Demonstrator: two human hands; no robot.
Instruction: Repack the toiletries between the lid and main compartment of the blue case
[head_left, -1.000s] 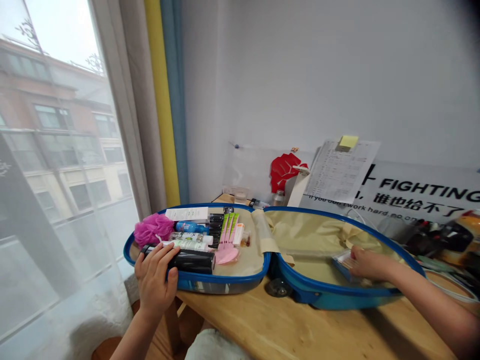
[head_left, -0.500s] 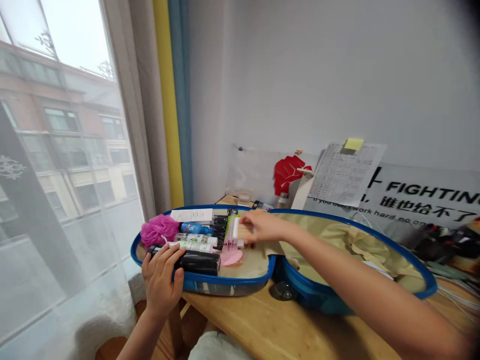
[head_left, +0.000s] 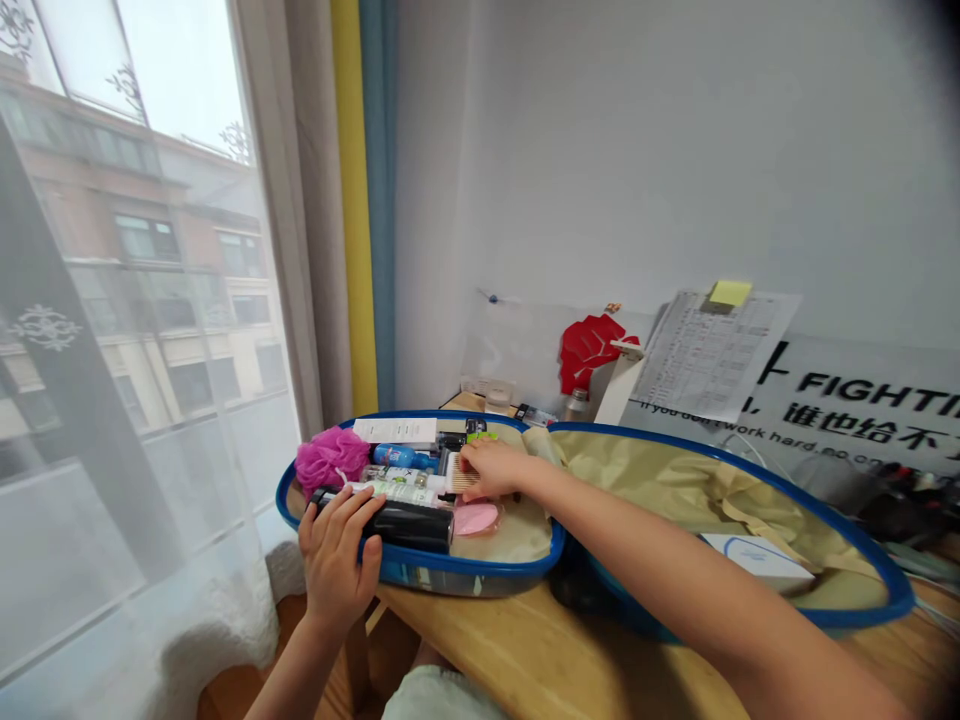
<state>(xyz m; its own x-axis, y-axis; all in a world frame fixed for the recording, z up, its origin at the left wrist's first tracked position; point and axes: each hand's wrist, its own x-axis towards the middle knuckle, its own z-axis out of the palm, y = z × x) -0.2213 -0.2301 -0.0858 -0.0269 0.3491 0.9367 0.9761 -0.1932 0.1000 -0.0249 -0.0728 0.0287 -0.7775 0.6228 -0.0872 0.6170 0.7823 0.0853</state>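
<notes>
An open suitcase with a blue rim lies on the table, its left half packed with toiletries. My right hand reaches into that half, fingers closed on a pack of cotton swabs with thin tan sticks. My left hand lies over the near rim, fingers stretched across a black cylinder. Around them are a pink bath puff, a blue bottle, a clear bottle and a flat pink oval. My right fingers partly hide the swabs.
The suitcase's right half has a beige lining and a white box. Beneath is a wooden table. A curtained window is at left; a clipped paper sheet and a banner stand behind.
My right hand has shifted slightly left and lower with the swabs, which now cover the spot beside the clear bottle. The view has turned, showing more of the white box. My left hand stays put.
</notes>
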